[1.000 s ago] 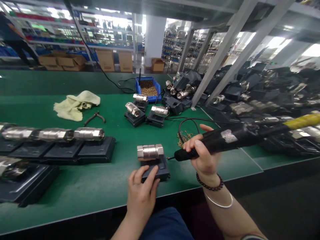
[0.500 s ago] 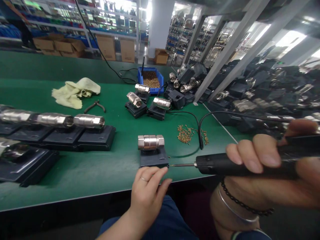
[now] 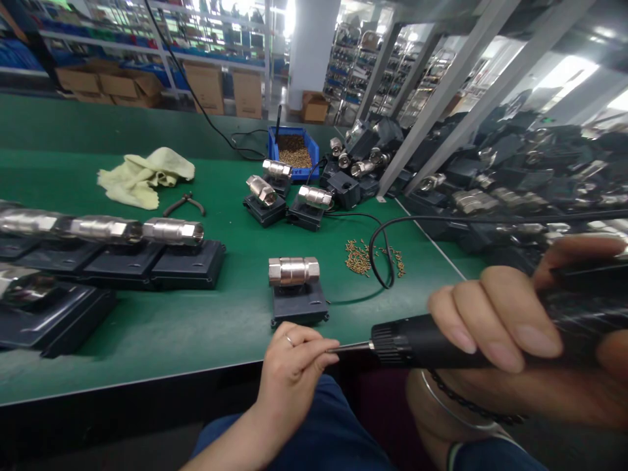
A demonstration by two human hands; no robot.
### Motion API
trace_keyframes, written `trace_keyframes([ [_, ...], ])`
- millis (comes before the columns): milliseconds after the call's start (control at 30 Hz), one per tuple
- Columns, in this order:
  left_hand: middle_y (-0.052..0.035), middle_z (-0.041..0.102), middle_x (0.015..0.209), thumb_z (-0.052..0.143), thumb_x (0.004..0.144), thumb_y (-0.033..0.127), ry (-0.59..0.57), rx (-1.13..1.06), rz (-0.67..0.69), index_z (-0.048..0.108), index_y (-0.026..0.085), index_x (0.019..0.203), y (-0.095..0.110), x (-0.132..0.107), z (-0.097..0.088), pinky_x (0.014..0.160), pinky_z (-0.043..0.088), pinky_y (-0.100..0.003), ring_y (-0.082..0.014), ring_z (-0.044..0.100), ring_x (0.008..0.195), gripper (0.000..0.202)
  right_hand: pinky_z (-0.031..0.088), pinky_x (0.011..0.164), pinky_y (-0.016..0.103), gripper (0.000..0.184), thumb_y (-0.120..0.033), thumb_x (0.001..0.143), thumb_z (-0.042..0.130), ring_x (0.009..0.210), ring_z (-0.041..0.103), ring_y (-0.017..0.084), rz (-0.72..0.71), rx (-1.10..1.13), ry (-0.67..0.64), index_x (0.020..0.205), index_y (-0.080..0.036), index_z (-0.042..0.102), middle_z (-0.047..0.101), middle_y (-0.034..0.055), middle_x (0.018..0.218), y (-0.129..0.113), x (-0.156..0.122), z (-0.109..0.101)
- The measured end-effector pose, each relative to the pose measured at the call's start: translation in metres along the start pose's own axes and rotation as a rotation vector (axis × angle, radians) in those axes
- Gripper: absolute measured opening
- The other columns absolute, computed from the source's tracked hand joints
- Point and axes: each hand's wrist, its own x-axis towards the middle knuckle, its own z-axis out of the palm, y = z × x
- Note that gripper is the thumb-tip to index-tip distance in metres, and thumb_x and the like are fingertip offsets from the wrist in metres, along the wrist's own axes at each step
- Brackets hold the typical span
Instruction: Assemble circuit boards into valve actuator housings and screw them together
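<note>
My right hand (image 3: 520, 333) is wrapped round a black electric screwdriver (image 3: 417, 340), held level and close to the camera, its bit pointing left. My left hand (image 3: 294, 373) sits at the near table edge with fingers pinched at the bit's tip; whatever it pinches is too small to make out. Just beyond the hands stands a dark box with a metal valve fitting (image 3: 294, 271) on top, untouched. A small heap of brass screws (image 3: 360, 255) lies to its right, beside the screwdriver's black cable (image 3: 380, 252).
A row of similar valve units (image 3: 147, 255) fills the left of the green bench (image 3: 147, 327). More units (image 3: 289, 199), a blue bin of screws (image 3: 293, 150), pliers (image 3: 184, 205) and a yellow cloth (image 3: 144, 176) lie farther back. A heap of units (image 3: 515, 176) covers the right.
My left hand let go of the box and drew back to the table edge, pinching at the bit. My right hand pulled the screwdriver away from the unit, toward the camera.
</note>
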Motion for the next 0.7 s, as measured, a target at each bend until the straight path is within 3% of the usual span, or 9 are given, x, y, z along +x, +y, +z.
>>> trace_keyframes([
  [100,-0.0028,0.068,0.069,0.050,0.095,0.030,-0.008,0.031,0.002,0.070,0.018,0.087,0.003,-0.001,-0.001,0.058,0.051,-0.023,-0.0126,0.061,0.067,0.024,0.029,0.029,0.031,0.037,-0.039,0.075,0.068,0.028,0.028,0.011,0.011,0.234,-0.019,0.110,-0.034,0.060,0.034,-0.0081,0.046,-0.001,0.002,0.004],
  [267,-0.0042,0.068,0.076,0.046,0.096,0.033,-0.042,0.151,0.047,0.068,0.018,0.093,0.003,-0.001,-0.005,0.063,0.051,-0.025,-0.0143,0.061,0.071,0.027,0.030,0.030,0.029,0.032,-0.037,0.076,0.070,0.028,0.031,0.010,0.030,0.235,-0.033,0.106,-0.034,0.062,0.035,-0.0089,0.045,-0.005,0.006,0.017],
  [400,-0.0096,0.066,0.095,0.055,0.088,0.047,0.040,0.398,0.055,0.064,0.016,0.108,-0.016,-0.001,-0.012,0.077,0.051,-0.032,-0.0204,0.059,0.087,0.038,0.037,0.038,0.027,0.031,-0.031,0.076,0.072,0.036,0.041,0.010,-0.002,0.160,-0.076,0.106,-0.029,0.062,0.045,-0.0069,0.051,0.000,0.016,0.024],
  [567,-0.0102,0.061,0.102,0.063,0.086,0.031,0.042,0.501,0.063,0.063,0.018,0.107,-0.045,-0.004,-0.010,0.085,0.050,-0.039,-0.0253,0.055,0.099,0.024,0.043,0.043,0.029,0.029,-0.028,0.076,0.070,0.042,0.047,0.012,-0.019,0.148,-0.094,0.104,-0.025,0.061,0.052,-0.0053,0.057,0.021,0.027,0.029],
  [700,-0.0092,0.058,0.104,0.067,0.083,0.020,0.060,0.492,0.063,0.063,0.020,0.106,-0.052,-0.009,-0.003,0.088,0.051,-0.040,-0.0264,0.054,0.103,0.024,0.045,0.046,0.027,0.032,-0.025,0.077,0.069,0.045,0.051,0.011,0.044,0.158,-0.158,0.107,-0.023,0.059,0.056,-0.0056,0.060,0.035,0.030,0.033],
])
